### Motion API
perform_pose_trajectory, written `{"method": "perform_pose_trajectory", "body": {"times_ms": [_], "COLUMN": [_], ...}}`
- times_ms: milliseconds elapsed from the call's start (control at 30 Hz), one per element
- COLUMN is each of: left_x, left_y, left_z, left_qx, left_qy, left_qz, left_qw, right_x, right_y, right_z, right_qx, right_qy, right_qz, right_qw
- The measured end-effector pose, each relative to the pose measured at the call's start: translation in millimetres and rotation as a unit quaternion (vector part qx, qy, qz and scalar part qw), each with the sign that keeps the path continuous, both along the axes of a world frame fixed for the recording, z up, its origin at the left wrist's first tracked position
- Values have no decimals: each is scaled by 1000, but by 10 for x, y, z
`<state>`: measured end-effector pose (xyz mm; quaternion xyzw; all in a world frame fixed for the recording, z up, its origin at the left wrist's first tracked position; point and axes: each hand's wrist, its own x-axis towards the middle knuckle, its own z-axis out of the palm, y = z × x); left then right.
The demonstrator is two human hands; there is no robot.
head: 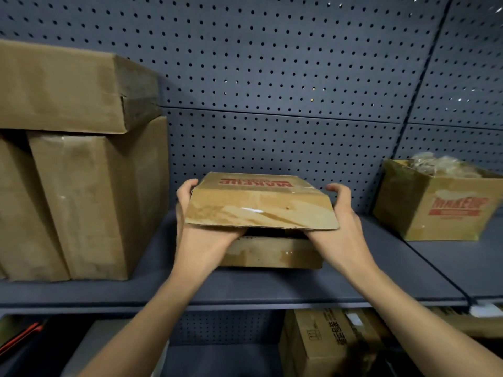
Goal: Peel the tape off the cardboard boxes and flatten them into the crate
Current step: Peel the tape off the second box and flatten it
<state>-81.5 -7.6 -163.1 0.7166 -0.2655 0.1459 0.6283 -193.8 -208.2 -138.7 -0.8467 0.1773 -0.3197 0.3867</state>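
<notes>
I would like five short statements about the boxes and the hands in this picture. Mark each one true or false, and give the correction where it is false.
1. The left hand and the right hand both hold the small box. True.
2. The small box has blue letters on it. False: the letters are red.
3. The box on the right is closed at the top. False: it is open, with crumpled material inside.
4. The large boxes are stacked at the left of the shelf. True.
5. The wall behind is smooth wood. False: it is a dark panel full of holes.
</notes>
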Motion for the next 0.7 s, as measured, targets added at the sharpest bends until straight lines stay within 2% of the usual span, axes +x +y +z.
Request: {"method": "perform_pose_trajectory", "body": {"times_ms": [133,400,700], "left_x": [-37,-19,39], "left_y": [-27,66,310], "left_z": [-37,24,-7], "left_qx": [-9,76,131], "left_qy": [6,6,63], "left_qz": [0,-8,-127], "left_qw": [1000,997,981], "right_x": [20,-4,-171], "right_y": [19,-47,-211], "right_z": [10,121,9], "right_qx": [-20,-1,-24], "right_qy": [3,-12,13], "right_qz": [9,-1,61], "right_qw": [1000,1000,998]}}
